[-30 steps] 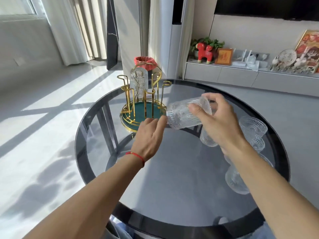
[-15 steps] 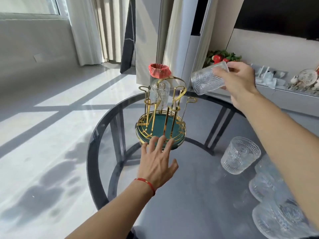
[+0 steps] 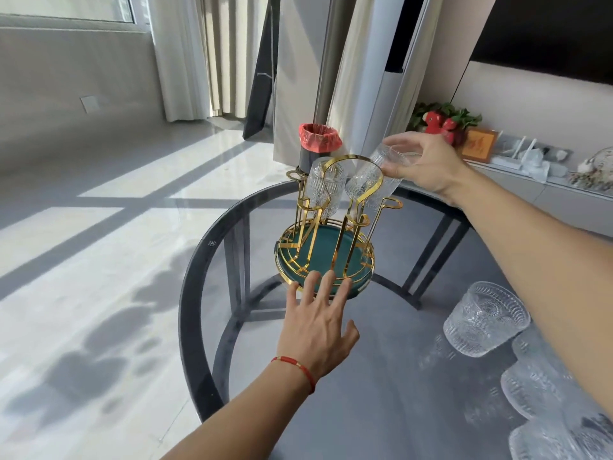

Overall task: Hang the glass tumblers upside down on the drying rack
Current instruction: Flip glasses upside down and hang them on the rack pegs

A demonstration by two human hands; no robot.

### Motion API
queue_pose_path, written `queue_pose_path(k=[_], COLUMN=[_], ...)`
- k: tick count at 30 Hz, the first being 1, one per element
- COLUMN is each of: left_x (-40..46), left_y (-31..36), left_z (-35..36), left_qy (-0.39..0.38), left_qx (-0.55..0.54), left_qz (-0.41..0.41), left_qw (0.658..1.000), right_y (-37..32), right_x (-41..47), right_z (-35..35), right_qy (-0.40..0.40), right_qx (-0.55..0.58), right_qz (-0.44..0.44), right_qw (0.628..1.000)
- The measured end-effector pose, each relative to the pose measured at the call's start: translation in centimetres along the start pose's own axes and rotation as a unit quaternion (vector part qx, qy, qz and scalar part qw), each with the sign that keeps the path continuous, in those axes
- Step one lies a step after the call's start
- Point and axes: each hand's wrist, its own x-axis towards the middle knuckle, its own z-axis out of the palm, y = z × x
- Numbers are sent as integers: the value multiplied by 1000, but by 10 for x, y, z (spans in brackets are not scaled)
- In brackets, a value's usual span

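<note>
A gold wire drying rack (image 3: 361, 180) with a green round base (image 3: 326, 249) stands on the far side of a round glass table (image 3: 381, 376). One ribbed glass tumbler (image 3: 323, 185) hangs upside down on a back peg. My right hand (image 3: 428, 166) grips a second tumbler (image 3: 368, 184) by its bottom, tilted mouth-down over a right peg. My left hand (image 3: 318, 327) lies open, fingers spread, fingertips touching the rack's front rim. More tumblers (image 3: 486, 322) stand upright at the table's right, partly behind my right forearm.
A black bin with a red liner (image 3: 318, 142) stands on the floor behind the rack. A low shelf with a red figurine (image 3: 438, 122), a plant and ornaments runs along the right wall. Curtains and sunlit floor lie to the left.
My right hand brought the tumbler down from above the rack's right side and tipped it mouth-down onto a peg. My left hand moved forward to the rack's rim.
</note>
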Motion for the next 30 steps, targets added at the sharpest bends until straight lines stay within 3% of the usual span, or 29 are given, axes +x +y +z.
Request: queue_pose_path(k=[4, 15, 25, 30], left_x=[1, 1, 2, 1], left_y=[0, 0, -2, 0], left_z=[2, 2, 3, -1], left_qy=[-6, -13, -12, -11], left_qx=[1, 2, 13, 16], left_qz=[0, 0, 0, 0], left_qw=[1000, 1000, 1000, 1000], right_y=[2, 7, 29, 31], right_x=[3, 22, 1, -44], right_z=[-5, 18, 13, -7], right_qy=[-55, -180, -123, -11], right_qx=[46, 27, 131, 79], right_qz=[20, 30, 85, 85], right_qw=[997, 983, 980, 993])
